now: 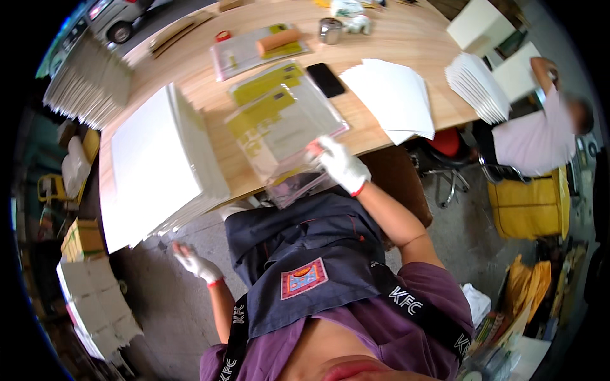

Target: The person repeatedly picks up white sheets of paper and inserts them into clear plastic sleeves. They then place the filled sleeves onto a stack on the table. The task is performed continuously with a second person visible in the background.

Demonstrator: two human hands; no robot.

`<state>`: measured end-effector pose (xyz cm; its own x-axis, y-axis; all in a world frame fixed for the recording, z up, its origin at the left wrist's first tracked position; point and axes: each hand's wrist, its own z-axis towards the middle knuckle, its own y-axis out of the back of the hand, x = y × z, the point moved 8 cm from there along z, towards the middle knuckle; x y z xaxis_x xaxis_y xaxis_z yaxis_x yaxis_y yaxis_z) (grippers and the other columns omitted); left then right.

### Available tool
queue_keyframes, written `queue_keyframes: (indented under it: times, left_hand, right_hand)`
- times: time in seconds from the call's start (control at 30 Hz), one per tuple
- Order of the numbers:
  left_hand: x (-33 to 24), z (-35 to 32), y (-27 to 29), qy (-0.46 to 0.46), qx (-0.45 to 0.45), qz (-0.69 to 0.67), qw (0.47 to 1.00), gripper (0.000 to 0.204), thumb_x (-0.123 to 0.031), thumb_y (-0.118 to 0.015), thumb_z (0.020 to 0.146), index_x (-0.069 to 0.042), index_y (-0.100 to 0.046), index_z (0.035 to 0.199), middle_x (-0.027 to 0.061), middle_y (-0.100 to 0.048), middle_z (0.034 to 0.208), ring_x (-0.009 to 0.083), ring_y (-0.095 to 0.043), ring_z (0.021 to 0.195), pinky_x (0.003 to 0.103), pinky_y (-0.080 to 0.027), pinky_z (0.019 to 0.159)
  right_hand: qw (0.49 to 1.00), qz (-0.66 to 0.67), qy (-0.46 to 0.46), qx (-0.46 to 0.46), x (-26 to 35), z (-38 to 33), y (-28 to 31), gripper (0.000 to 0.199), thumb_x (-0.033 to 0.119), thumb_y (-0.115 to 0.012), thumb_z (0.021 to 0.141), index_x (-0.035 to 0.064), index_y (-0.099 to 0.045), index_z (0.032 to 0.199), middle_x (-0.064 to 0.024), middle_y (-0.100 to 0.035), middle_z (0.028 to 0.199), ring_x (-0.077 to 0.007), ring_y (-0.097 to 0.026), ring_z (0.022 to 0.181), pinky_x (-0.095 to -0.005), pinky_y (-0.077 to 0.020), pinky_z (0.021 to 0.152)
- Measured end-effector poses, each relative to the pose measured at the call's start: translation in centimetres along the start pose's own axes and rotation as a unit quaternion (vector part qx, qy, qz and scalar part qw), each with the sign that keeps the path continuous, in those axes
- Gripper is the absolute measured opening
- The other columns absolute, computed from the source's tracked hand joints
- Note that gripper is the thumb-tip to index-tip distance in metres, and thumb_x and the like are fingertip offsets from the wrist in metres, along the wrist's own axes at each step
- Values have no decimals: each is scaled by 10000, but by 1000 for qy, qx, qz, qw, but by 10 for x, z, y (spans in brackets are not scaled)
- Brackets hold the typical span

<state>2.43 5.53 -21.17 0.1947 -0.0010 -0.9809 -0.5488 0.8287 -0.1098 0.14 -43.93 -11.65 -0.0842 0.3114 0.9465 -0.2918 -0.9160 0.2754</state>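
Observation:
My right hand [342, 165], in a white glove with bare-looking fingertips, is over the table's near edge. Its fingers are bent together at the right side of a clear plastic bag [298, 185] that sticks out past the edge. Under and behind this bag lie more clear bags with yellow-green print [264, 127], overlapping in a loose pile. My left hand [198, 263], gloved the same way, hangs in the air below the table's edge, fingers stretched out and holding nothing. Nearest to it is a tall stack of large white sheets or boards [155, 159].
On the wooden table [381, 47] lie a black phone [325, 79], fanned white sheets [391, 95], an orange-brown roll [277, 42] and a metal tin [330, 30]. More white stacks [89, 79] stand at the far left. A seated person [537, 136] is at the right.

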Motion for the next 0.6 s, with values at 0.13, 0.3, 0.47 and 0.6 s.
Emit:
queue_keyframes:
  times: [0.13, 0.3, 0.47, 0.6]
  left_hand:
    - [-10, -108, -98, -213, 373, 187, 884, 416, -160, -583, 885, 9, -546, 1264, 181, -476, 1379, 358, -446, 1266, 448, -344, 1068]
    - [-49, -181, -211, -365, 496, 322, 719, 664, -281, -678, 792, -31, -452, 1364, 197, -384, 1439, 448, -301, 1340, 542, -242, 1107]
    - [-45, -177, -298, -418, 498, 369, 664, 657, -323, -672, 790, -65, -464, 1357, 211, -391, 1413, 428, -345, 1279, 545, -250, 1069]
    - [-22, -151, -362, -466, 484, 387, 631, 597, -369, -647, 777, -111, -532, 1302, 210, -413, 1383, 396, -378, 1235, 551, -277, 1039]
  right_hand:
    - [877, -437, -25, -197, -35, -18, 157, 190, 187, -578, 828, 128, -588, 1009, -95, -648, 936, -308, -628, 851, -441, -486, 745]
    - [801, -589, -48, -99, -85, -10, 207, 230, 238, -588, 813, 129, -604, 1014, -76, -634, 1035, -280, -579, 1010, -418, -472, 848]
    - [826, -553, -56, -95, -95, -4, 216, 212, 293, -552, 858, 122, -613, 968, -94, -639, 992, -303, -583, 968, -431, -478, 832]
    - [828, -522, -2, -206, -63, -34, 225, 190, 267, -539, 879, 98, -612, 923, -128, -620, 910, -339, -573, 893, -466, -458, 758]
